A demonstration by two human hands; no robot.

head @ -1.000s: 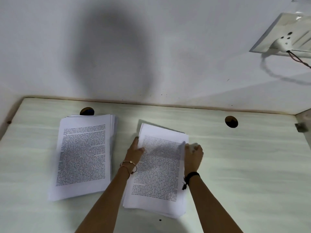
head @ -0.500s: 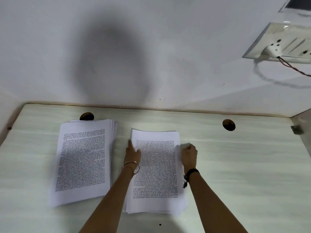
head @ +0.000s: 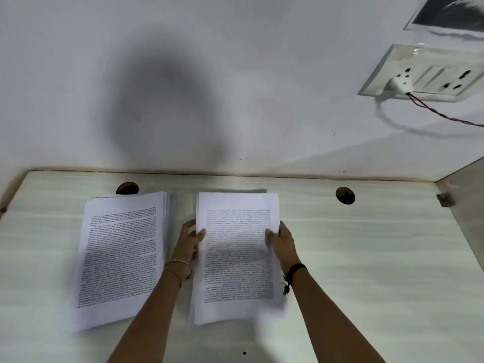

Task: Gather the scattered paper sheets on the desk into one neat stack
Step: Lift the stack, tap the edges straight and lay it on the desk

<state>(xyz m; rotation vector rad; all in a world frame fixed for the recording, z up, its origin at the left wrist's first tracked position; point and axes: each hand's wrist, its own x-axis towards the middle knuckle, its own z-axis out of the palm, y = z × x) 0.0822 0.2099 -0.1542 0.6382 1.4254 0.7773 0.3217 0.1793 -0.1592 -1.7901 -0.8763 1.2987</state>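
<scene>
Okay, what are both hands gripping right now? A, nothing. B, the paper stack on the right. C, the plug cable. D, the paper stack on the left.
B: the left hand and right hand pinch the right paper stack by its two long edges, while the left paper stack lies untouched.

White sheets [head: 237, 258], black print; pale green-streaked desk [head: 366, 258]; brown holes [head: 345, 195]; red-black cord [head: 440, 113].

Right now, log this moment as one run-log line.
left hand: grips right paper stack | right hand: grips it too | left paper stack: untouched on desk
</scene>
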